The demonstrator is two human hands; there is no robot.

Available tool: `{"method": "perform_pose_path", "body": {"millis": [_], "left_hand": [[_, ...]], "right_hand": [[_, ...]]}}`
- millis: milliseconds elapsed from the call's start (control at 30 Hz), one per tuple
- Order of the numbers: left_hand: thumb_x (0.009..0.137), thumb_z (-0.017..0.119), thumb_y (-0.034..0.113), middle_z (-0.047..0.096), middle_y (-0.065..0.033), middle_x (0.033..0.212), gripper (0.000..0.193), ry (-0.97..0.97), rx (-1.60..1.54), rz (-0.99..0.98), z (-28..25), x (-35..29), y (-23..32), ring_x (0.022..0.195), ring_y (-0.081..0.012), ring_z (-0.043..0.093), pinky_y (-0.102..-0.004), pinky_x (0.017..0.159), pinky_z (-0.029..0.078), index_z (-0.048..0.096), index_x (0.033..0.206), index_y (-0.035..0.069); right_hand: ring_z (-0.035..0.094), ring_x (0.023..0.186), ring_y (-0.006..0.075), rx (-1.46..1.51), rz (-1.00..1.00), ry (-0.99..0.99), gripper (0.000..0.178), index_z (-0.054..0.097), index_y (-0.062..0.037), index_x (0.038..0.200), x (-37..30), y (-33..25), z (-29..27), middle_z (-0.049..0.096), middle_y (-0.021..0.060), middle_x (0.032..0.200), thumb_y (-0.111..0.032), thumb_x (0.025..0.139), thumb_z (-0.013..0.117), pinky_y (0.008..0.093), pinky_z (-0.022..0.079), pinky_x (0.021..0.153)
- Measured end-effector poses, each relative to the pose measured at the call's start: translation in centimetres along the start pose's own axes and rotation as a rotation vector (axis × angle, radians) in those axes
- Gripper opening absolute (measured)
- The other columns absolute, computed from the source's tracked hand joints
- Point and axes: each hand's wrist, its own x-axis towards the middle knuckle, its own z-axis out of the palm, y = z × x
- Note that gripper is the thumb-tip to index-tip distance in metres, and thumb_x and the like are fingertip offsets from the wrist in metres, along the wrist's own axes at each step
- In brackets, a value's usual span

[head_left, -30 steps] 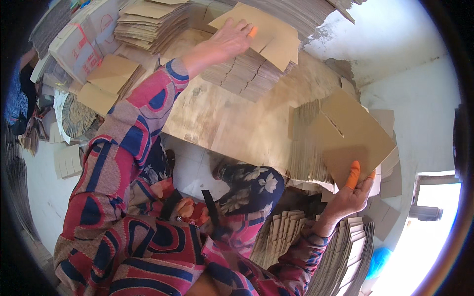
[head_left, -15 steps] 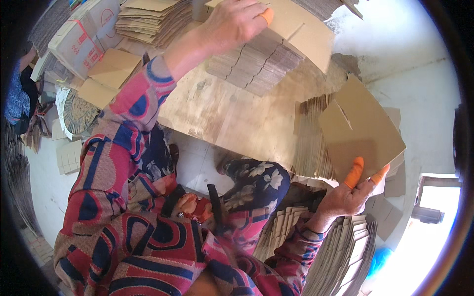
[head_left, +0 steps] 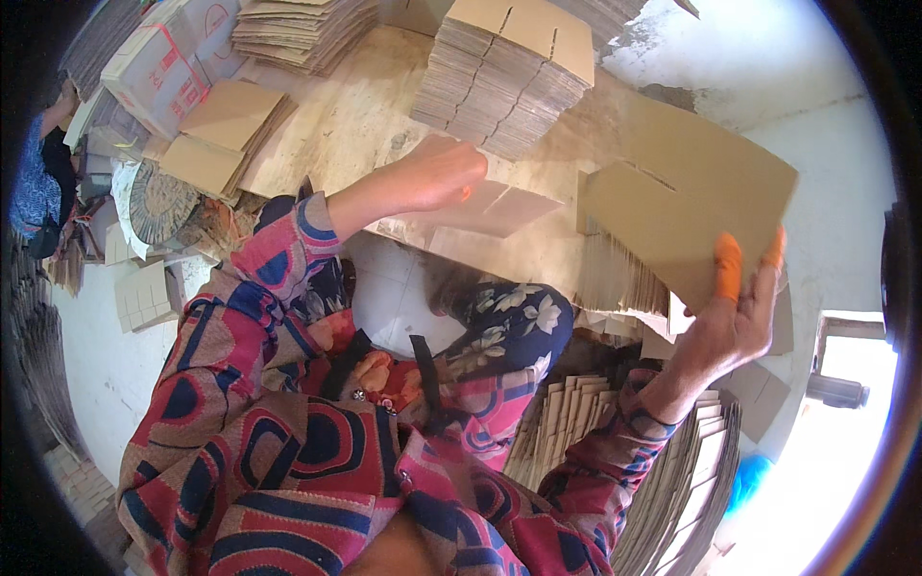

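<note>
My left hand (head_left: 444,173), fingers closed, grips one end of a slotted brown cardboard sheet (head_left: 509,209) low over the near part of the wooden table. Behind it rises a tall stack of slotted cardboard sheets (head_left: 509,86). On the right, my right hand (head_left: 735,307) pinches the near corner of a larger cardboard sheet (head_left: 696,182) with a slit in it, tilted above a row of upright cardboard pieces (head_left: 615,274). Orange finger covers show on the thumb and a finger of my right hand; only a bit of orange shows on my left.
Farther left stand a cardboard stack (head_left: 303,34), a white box with red tape (head_left: 158,72) and a low pile of sheets (head_left: 216,144). Beneath my right arm are bundles of cardboard dividers (head_left: 682,480). A white wall (head_left: 768,86) bounds the right. Another person's blue garment (head_left: 36,182) shows far left.
My left hand has come down toward me from the tall stack, bringing a slotted cardboard sheet. My right hand has moved up and right, still pinching its sheet.
</note>
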Motion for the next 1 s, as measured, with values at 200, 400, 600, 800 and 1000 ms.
{"method": "perform_pose_path", "body": {"millis": [200,400,600,800,1000], "left_hand": [[0.071,0.064,0.009,0.058,-0.0194,0.070,0.012,0.106,-0.032,0.015,1.6,-0.3,-0.6,0.072,-0.0401,0.058,-0.0497,0.061,0.043,0.056,0.066,0.001],[0.071,0.065,0.010,0.059,-0.0198,0.071,0.012,-0.037,0.030,-0.081,1.2,0.3,-0.1,0.075,-0.0412,0.059,-0.0505,0.063,0.044,0.059,0.068,0.001],[0.072,0.066,0.008,0.060,-0.0189,0.075,0.008,-0.039,-0.004,-0.113,1.0,0.0,0.0,0.079,-0.0392,0.059,-0.0485,0.067,0.045,0.062,0.073,0.001],[0.073,0.067,0.009,0.060,-0.0164,0.077,0.008,-0.082,-0.014,-0.139,0.7,0.0,0.5,0.082,-0.0367,0.059,-0.0461,0.069,0.044,0.063,0.075,0.003],[0.072,0.067,0.009,0.060,-0.0150,0.079,0.009,-0.062,-0.050,-0.121,1.1,-0.1,0.2,0.082,-0.0363,0.058,-0.0456,0.070,0.044,0.061,0.078,0.005]], "right_hand": [[0.055,0.080,0.0069,0.253,0.090,-0.368,0.047,0.052,0.0038,0.130,-0.2,-0.7,3.4,0.067,0.0075,0.106,0.001,0.085,0.063,0.0200,0.046,0.070],[0.056,0.105,0.0126,0.279,0.117,-0.397,0.048,0.053,0.0054,0.129,0.7,-1.0,4.4,0.064,0.0100,0.116,0.002,0.082,0.065,0.0246,0.043,0.092],[0.055,0.108,0.0143,0.261,0.033,-0.521,0.047,0.052,0.0074,0.128,1.0,-0.6,4.7,0.061,0.0118,0.121,0.003,0.083,0.063,0.0255,0.043,0.093],[0.062,0.106,0.0211,0.236,-0.137,-0.606,0.048,0.051,0.0090,0.126,-0.2,0.7,8.2,0.059,0.0265,0.120,-0.007,0.083,0.066,0.0289,0.047,0.089],[0.050,0.050,0.0132,0.180,-0.113,-0.806,0.054,0.040,0.0049,0.137,-3.2,-0.5,10.6,0.061,0.0214,0.075,-0.005,0.088,0.062,0.0299,0.045,0.050]]}}
